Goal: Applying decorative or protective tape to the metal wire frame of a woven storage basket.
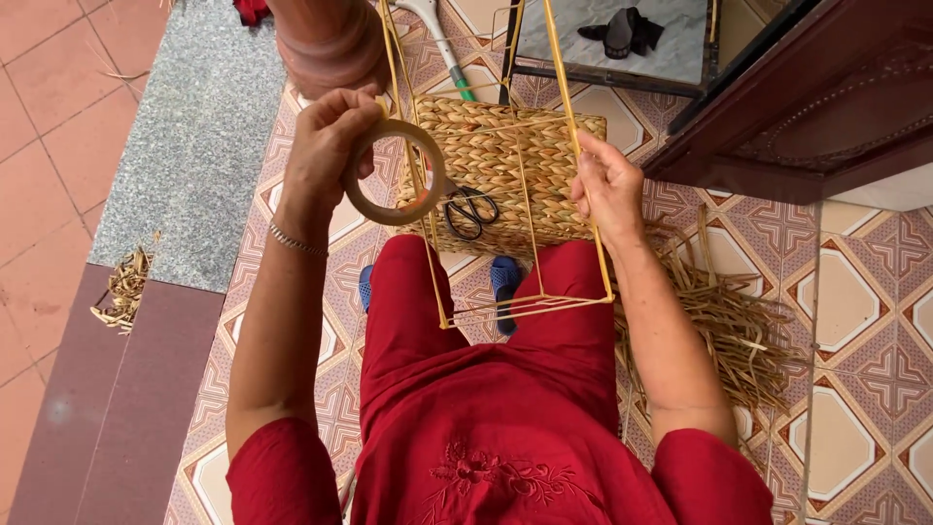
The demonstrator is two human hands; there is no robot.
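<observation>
A roll of brown tape [393, 173] is being held up by the left hand [326, 146], fingers closed over its upper rim, just above the woven mat [505, 160]. It is judged light and stiff, best pinched across the ring's edge rather than on the sticky face. A yellow wire frame [530, 194] is being steadied over the lap by the right hand [607, 185], which is curled around its right-hand rod (whether the frame is touching the mat cannot be told). The frame is judged light but springy, so it is best gripped on a long rod near a corner. Scissors [469, 211] are lying on the mat; dried straw [724, 326] is lying on the tiled floor [865, 321].
</observation>
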